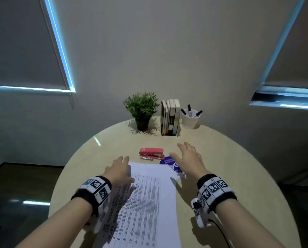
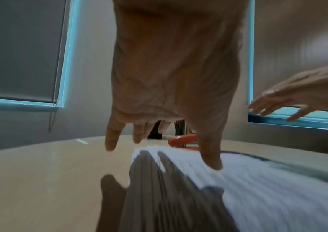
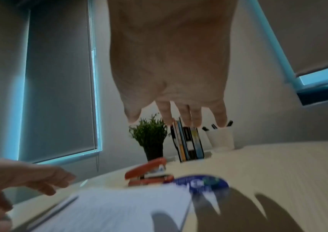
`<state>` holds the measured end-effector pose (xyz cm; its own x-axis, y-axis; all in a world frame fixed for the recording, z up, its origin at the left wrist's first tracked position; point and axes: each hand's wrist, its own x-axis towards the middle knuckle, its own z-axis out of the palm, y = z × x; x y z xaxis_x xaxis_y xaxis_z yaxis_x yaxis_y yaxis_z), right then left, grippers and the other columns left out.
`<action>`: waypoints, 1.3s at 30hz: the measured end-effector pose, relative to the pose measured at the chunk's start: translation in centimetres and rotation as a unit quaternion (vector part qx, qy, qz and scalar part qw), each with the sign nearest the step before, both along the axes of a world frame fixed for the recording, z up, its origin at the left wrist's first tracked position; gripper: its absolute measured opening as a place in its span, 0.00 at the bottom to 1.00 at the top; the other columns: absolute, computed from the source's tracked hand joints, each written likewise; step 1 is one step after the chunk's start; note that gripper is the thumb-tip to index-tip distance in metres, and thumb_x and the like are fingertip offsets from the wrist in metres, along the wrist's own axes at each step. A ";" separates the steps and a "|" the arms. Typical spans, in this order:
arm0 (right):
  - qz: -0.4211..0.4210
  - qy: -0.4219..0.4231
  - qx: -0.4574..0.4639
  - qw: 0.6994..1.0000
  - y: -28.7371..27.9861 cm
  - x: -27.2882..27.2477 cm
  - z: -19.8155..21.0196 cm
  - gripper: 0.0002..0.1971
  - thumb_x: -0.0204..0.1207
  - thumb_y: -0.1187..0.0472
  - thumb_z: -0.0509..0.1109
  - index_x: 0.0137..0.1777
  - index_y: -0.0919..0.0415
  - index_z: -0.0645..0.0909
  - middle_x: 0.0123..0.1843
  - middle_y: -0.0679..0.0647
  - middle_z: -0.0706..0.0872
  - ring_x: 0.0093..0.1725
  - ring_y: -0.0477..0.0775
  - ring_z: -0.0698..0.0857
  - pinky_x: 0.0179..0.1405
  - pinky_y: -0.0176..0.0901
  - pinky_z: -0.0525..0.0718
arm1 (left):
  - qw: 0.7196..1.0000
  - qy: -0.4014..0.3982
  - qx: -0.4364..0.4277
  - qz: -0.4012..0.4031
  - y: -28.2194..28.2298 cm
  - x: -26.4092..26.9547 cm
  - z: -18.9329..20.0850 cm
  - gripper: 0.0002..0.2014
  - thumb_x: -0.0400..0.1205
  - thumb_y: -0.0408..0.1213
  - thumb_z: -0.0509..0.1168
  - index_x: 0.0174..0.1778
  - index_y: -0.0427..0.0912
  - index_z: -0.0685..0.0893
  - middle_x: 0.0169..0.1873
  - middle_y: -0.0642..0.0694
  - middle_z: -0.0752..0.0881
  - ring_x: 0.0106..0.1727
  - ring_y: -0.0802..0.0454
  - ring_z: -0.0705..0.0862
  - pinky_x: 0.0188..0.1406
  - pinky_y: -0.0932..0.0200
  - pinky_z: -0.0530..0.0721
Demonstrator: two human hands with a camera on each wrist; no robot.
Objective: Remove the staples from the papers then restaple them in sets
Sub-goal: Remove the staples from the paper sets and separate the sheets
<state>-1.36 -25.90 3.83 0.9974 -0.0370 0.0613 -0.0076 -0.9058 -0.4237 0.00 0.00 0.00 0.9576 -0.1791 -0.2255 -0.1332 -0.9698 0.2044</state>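
- The left hand (image 1: 118,170) is seen at the left edge of the papers (image 1: 146,203), its fingers (image 2: 111,138) stretched out and loosely spread; nothing is gripped.
- Whether the left thumb touches the top sheet cannot be told from the blurred left wrist view.
- The right hand (image 1: 188,158) is held above the table (image 1: 230,167), over the far right corner of the papers, fingers straight and spread, with nothing held.
- The papers are laid as a printed stack on the near middle of the table, reaching towards the person.
- A red stapler (image 1: 151,153) is placed just beyond the stack, with a small metal piece (image 1: 147,158) beside it.
- A blue round item (image 1: 171,164) is partly covered by the papers' far right corner.
- A potted plant (image 1: 142,110), upright books (image 1: 170,117) and a white cup of markers (image 1: 190,119) are set at the far edge.
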 end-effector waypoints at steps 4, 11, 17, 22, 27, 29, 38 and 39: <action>0.004 0.123 -0.015 0.992 1.0 -2.5 -4.8 0.34 0.81 0.36 0.61 0.81 0.56 0.66 0.84 0.59 0.63 0.83 0.60 0.60 0.78 0.62 0.66 | 0.999 0.047 0.018 0.014 0.9 -2.4 -2.9 0.47 0.73 0.60 0.71 0.80 0.40 0.57 0.77 0.40 0.63 0.77 0.40 0.65 0.70 0.38 0.72; 0.022 0.205 -0.053 0.977 3.4 -6.5 -7.6 0.47 0.69 0.31 0.67 0.83 0.54 0.57 0.87 0.58 0.53 0.86 0.60 0.52 0.81 0.68 0.56 | 0.999 0.019 0.017 0.046 0.8 -3.7 -4.1 0.41 0.73 0.62 0.70 0.76 0.42 0.65 0.71 0.39 0.70 0.74 0.40 0.68 0.68 0.39 0.73; 0.012 0.197 -0.077 0.977 3.4 -5.9 -7.7 0.51 0.63 0.28 0.69 0.82 0.52 0.58 0.85 0.56 0.57 0.84 0.59 0.57 0.78 0.66 0.63 | 0.997 0.049 0.040 0.047 0.5 -2.9 -3.1 0.47 0.70 0.61 0.74 0.77 0.43 0.60 0.73 0.39 0.65 0.76 0.39 0.64 0.68 0.37 0.73; 0.016 0.218 -0.100 0.971 3.5 -4.2 -7.2 0.53 0.58 0.29 0.76 0.78 0.54 0.60 0.84 0.60 0.57 0.83 0.61 0.55 0.75 0.67 0.68 | 0.996 0.068 0.055 -0.002 0.8 -0.1 -3.2 0.60 0.62 0.62 0.78 0.82 0.42 0.51 0.81 0.40 0.54 0.81 0.39 0.57 0.74 0.34 0.68; 0.021 0.246 -0.109 0.963 3.8 -2.8 -6.8 0.57 0.56 0.32 0.81 0.79 0.57 0.58 0.83 0.60 0.53 0.83 0.60 0.52 0.74 0.65 0.71 | 0.998 0.041 -0.012 -0.037 0.6 3.1 -2.7 0.61 0.65 0.57 0.79 0.85 0.41 0.48 0.83 0.43 0.58 0.82 0.41 0.58 0.78 0.36 0.62; 0.019 0.250 -0.108 0.962 3.8 -2.6 -6.9 0.57 0.56 0.33 0.81 0.79 0.57 0.58 0.82 0.60 0.54 0.83 0.60 0.52 0.73 0.65 0.71 | 0.999 -0.006 -0.014 -0.038 0.2 4.2 -2.7 0.52 0.67 0.56 0.78 0.83 0.42 0.59 0.78 0.42 0.68 0.78 0.42 0.66 0.75 0.40 0.67; 0.013 0.250 -0.081 0.965 3.9 -2.6 -7.1 0.54 0.55 0.35 0.83 0.76 0.57 0.61 0.78 0.59 0.58 0.80 0.60 0.56 0.71 0.64 0.74 | 0.988 -0.135 -0.062 -0.051 0.5 4.9 -3.1 0.13 0.76 0.40 0.72 0.55 0.43 0.84 0.55 0.46 0.81 0.56 0.45 0.80 0.57 0.49 0.79; 0.012 0.251 -0.080 0.965 3.9 -2.6 -7.1 0.54 0.54 0.35 0.82 0.76 0.56 0.61 0.78 0.59 0.58 0.79 0.60 0.57 0.71 0.63 0.74 | 0.986 -0.137 -0.084 -0.039 0.6 5.0 -3.0 0.10 0.77 0.37 0.71 0.53 0.43 0.85 0.53 0.46 0.82 0.55 0.45 0.81 0.55 0.51 0.80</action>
